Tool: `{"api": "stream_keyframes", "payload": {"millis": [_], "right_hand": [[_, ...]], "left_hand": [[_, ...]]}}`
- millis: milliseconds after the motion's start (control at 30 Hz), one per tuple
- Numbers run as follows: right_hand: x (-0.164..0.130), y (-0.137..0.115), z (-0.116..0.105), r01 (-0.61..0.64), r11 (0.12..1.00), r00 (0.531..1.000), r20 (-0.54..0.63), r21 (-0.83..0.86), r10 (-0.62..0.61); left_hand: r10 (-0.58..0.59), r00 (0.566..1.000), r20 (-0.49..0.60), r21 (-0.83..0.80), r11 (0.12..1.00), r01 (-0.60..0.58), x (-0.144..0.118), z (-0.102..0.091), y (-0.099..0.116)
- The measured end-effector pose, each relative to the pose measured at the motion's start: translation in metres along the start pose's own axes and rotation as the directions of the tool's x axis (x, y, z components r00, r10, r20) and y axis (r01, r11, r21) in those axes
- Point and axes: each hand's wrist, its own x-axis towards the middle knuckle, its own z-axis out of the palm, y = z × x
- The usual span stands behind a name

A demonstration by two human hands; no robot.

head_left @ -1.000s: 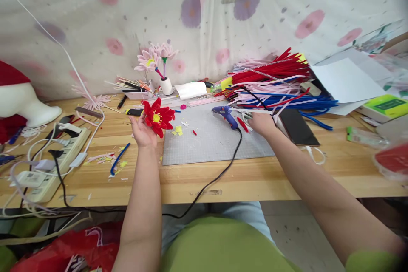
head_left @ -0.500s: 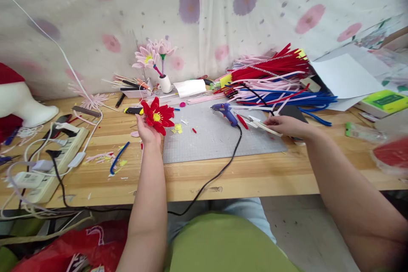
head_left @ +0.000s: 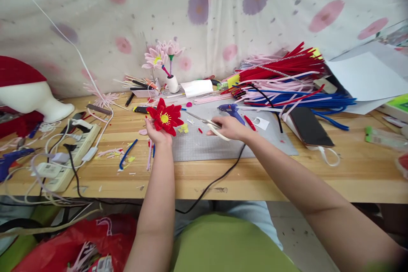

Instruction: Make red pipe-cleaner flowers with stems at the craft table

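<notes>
A red pipe-cleaner flower (head_left: 165, 117) with a yellow centre rests in my left hand (head_left: 159, 135), whose fingers curl beneath it and are partly hidden by the petals. My right hand (head_left: 230, 128) is closed around the pale handles of a pair of scissors (head_left: 217, 130). Their blades point left toward the flower, apart from it, over the grey cutting mat (head_left: 204, 151). Just behind my right hand lies a blue hot glue gun (head_left: 232, 111). A red pipe-cleaner piece (head_left: 250, 123) and a cut white paper (head_left: 261, 123) lie to its right.
Bundles of red, pink and blue pipe cleaners (head_left: 287, 76) fill the back right, near a phone (head_left: 310, 126). A white vase (head_left: 172, 84) holds pink flowers. At left are a power strip (head_left: 75, 157) and a foam head (head_left: 35, 97). The glue gun's black cord (head_left: 219, 174) crosses the table's front.
My right hand has brought the scissors leftward from beside the phone to over the mat, closer to the flower. The view has shifted slightly; my left hand still holds the flower.
</notes>
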Motion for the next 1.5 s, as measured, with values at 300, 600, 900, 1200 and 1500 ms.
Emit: {"api": "stream_keyframes", "payload": {"millis": [300, 600, 900, 1200, 1500], "right_hand": [[0.056, -0.034, 0.019, 0.076, 0.966, 0.993, 0.111, -0.246, -0.049], [0.066, -0.041, 0.023, 0.057, 0.957, 0.995, 0.095, -0.285, -0.03], [0.064, -0.041, 0.02, 0.075, 0.963, 0.994, 0.099, -0.26, -0.051], [0.067, -0.038, 0.02, 0.091, 0.958, 0.993, 0.097, -0.272, -0.067], [0.07, -0.036, 0.02, 0.067, 0.952, 0.995, 0.091, -0.3, -0.041]], "left_hand": [[-0.012, 0.999, -0.047, -0.06, 0.998, 0.009, -0.006, 0.004, 0.009], [-0.029, 0.999, 0.019, 0.001, 1.0, 0.029, -0.004, -0.002, 0.002], [-0.073, 0.997, -0.02, -0.038, 0.997, 0.072, -0.009, 0.005, 0.005], [-0.055, 0.998, 0.015, -0.005, 0.998, 0.055, -0.006, 0.001, 0.001], [-0.047, 0.999, 0.016, 0.021, 0.999, 0.046, -0.005, 0.002, 0.001]]}}
